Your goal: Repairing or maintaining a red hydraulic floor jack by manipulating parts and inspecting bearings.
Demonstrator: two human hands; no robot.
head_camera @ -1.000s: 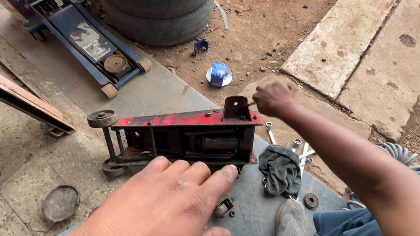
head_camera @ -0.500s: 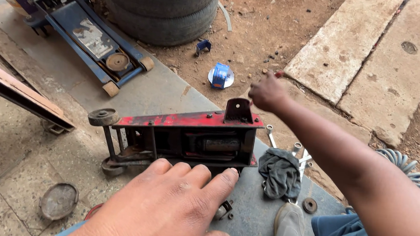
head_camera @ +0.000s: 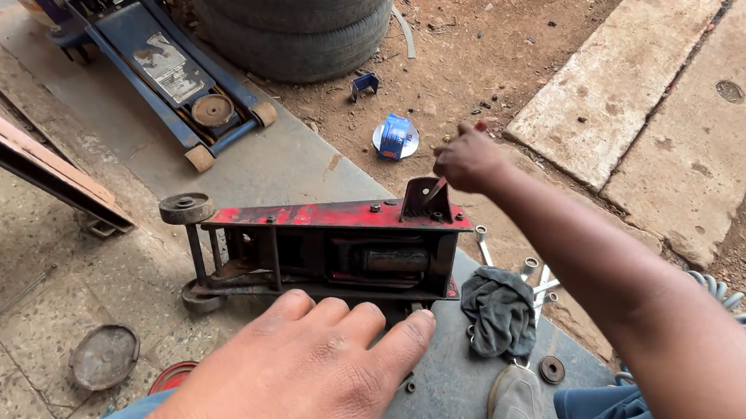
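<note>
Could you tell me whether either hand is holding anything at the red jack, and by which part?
The right hand grips the top of a thin tool at the red jack's bracket. The left hand lies flat, holding nothing.

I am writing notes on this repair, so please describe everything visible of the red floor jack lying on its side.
The red floor jack lies tipped on its side on the grey concrete. Its painted steel frame is worn and grimy, and the open side shows the dark cylinder and linkage. A small wheel sticks out at its left end. At the right end stands a bracket, where the right hand holds a thin tool. The left hand is spread in front of its lower edge.
</note>
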